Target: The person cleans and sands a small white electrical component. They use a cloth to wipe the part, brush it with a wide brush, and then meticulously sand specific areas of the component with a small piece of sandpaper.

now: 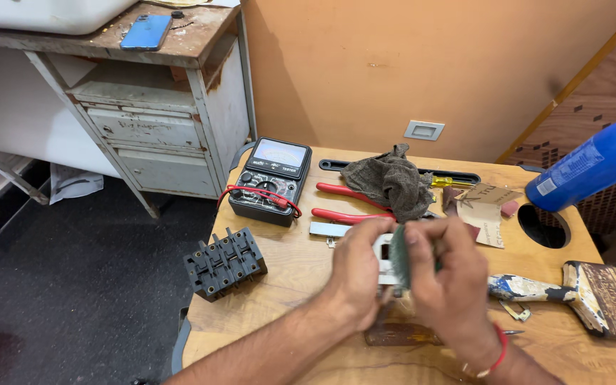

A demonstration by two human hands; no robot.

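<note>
At the far left stands a worn metal cabinet (158, 135) with a blue phone (145, 32) lying on its top. On the wooden table (265, 328), a black terminal block (224, 262) sits near the left edge, and behind it an analogue multimeter (271, 180) with a red lead across it. Red-handled pliers (347, 203) lie partly under a grey rag (390, 182). Over the table's middle the left hand (358, 274) and right hand (450, 274) meet, both pinched on a small white-and-green part (393, 257) held between them above the surface. Further right lie a paint-stained brush (579, 292) and a blue bottle (593, 160).
</note>
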